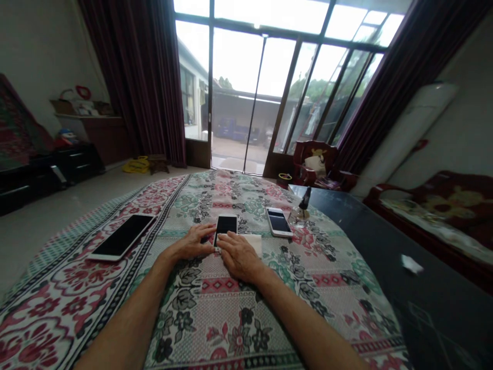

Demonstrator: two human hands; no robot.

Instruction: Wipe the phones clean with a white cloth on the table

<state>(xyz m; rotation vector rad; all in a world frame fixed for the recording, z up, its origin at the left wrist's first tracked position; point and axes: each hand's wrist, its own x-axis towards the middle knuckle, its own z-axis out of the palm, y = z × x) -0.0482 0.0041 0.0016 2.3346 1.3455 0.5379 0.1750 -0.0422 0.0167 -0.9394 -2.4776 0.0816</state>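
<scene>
A white-framed smartphone point(227, 224) with a dark screen lies on the patterned tablecloth point(227, 303). My left hand point(192, 242) holds it by the left side, fingertips along the edge and thumb near the lower corner. Over the lower part of the screen, my right hand point(239, 257) presses with its fingers together on a white cloth point(254, 243). Part of that cloth sticks out to the right; whether it is fabric or paper is hard to tell. A second smartphone point(279, 222) rests to the right, and a white tablet point(122, 237) lies at the left.
A clear bottle with a black top point(304, 205) stands beyond the second smartphone. To the right is a dark table point(358, 231) with a crumpled white tissue point(411, 264). Wooden seats point(435, 200) stand at the right, and glass doors point(246, 103) lie ahead.
</scene>
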